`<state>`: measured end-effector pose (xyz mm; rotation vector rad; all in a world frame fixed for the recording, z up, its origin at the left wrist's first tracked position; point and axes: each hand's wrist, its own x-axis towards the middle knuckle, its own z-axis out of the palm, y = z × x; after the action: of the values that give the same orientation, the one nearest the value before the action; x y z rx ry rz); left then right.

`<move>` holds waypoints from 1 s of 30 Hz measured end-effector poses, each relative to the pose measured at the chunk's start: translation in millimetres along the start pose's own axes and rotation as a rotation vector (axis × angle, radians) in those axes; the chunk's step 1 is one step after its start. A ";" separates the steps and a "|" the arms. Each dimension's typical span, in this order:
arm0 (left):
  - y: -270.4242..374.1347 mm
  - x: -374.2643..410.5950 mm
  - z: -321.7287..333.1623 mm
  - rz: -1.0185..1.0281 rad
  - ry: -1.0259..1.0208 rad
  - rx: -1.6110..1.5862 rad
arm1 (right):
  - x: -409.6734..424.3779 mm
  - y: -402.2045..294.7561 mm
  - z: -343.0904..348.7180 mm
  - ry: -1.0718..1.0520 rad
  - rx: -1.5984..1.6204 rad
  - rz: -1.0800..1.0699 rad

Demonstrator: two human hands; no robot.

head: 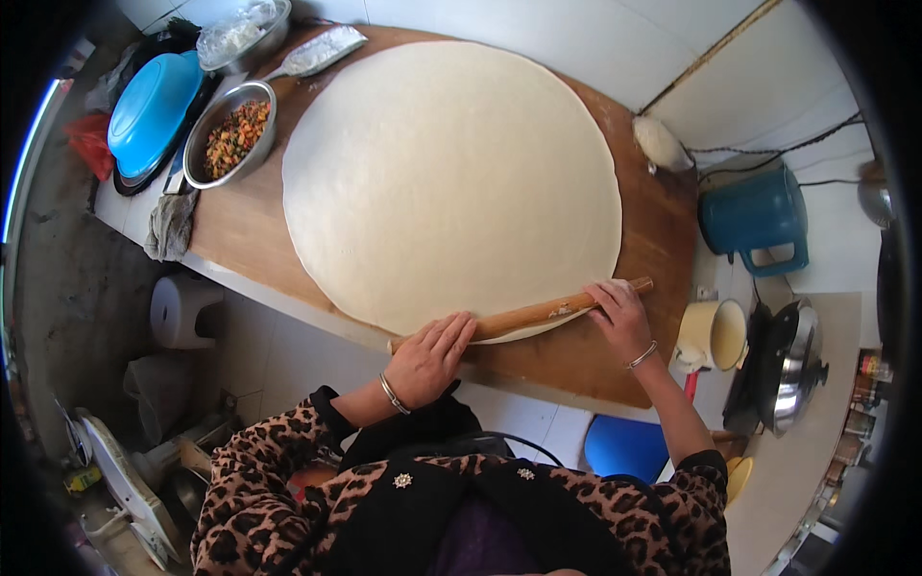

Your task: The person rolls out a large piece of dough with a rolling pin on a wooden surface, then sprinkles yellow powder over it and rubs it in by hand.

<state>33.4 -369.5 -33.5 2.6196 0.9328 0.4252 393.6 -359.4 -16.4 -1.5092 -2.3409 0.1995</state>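
Observation:
A very large, thin round sheet of dough (454, 180) covers most of the wooden board (562, 371). Across its near edge lies a wooden rolling pin (529, 318), slanting up to the right. My left hand (432, 358) rests over the pin's left part, palm down, with the fingers laid forward over the wood. Near the right end, my right hand (619, 311) lies on the pin with its fingers curled over it. A narrow strip of the dough's edge shows on my side of the pin. What is under both palms is hidden.
At the back left stand a metal bowl of chopped filling (238, 137), a floury scoop (320, 52), a blue plastic basin (155, 111) and a grey cloth (171, 225). To the right are a teal pitcher (753, 216), a cream enamel pot (709, 335) and a lidded pan (792, 371).

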 end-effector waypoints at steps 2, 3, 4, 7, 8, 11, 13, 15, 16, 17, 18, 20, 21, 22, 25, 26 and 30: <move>7.5 -6.5 -0.3 -0.005 0.011 -0.012 | -14.9 -7.4 -1.1 0.012 0.007 0.005; 9.1 -8.1 -1.9 -0.015 -0.004 -0.071 | -19.0 -10.1 -3.1 0.012 0.003 0.000; 9.6 -11.0 -3.5 -0.027 -0.018 -0.131 | -23.0 -13.0 -4.3 0.013 -0.002 -0.007; -2.3 -21.6 -14.4 -0.182 0.172 -0.295 | -35.8 -24.2 -6.5 -0.012 -0.004 0.036; -9.7 -25.6 -20.3 -0.253 0.274 -0.346 | -37.1 -27.2 -7.2 0.008 -0.027 0.058; -41.8 -35.4 -34.8 -0.779 0.726 -0.703 | -27.3 -38.3 -0.8 0.086 -0.026 0.132; -56.9 -46.6 -40.8 -1.013 0.951 -1.038 | -6.7 -51.8 12.7 0.146 0.060 0.203; -69.5 -61.4 -37.4 -1.121 1.156 -1.333 | 26.7 -72.6 28.5 0.220 0.055 0.169; -67.1 -62.5 -39.9 -1.144 1.170 -1.387 | 44.8 -84.2 35.7 0.260 0.053 0.150; -63.1 -61.0 -38.7 -1.166 1.175 -1.447 | 59.8 -92.0 46.0 0.285 0.051 0.121; -57.8 -59.2 -39.3 -1.186 1.183 -1.505 | 72.1 -99.4 55.1 0.312 0.050 0.090; -43.6 -51.9 -38.7 -1.185 1.094 -1.625 | 85.9 -115.8 68.2 0.266 0.050 0.084; -37.5 -51.5 -37.2 -1.191 1.053 -1.683 | 89.4 -121.6 72.9 0.237 0.054 0.078; -34.3 -52.3 -34.8 -1.219 0.937 -1.749 | 89.3 -124.5 74.3 0.211 0.057 0.074; -30.7 -45.7 -26.3 -1.231 0.677 -1.897 | 82.9 -132.6 73.9 0.151 0.081 0.054; -30.3 -37.7 -20.7 -1.196 0.651 -1.918 | 79.8 -131.4 72.0 0.144 0.099 0.046; -53.1 -6.9 -14.9 -1.065 0.306 -1.860 | 77.7 -127.7 57.2 0.141 0.236 0.086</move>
<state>-6.8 -332.0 -42.3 0.3136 0.9873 0.7762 234.9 -339.4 -14.6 -1.4588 -2.0643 0.3647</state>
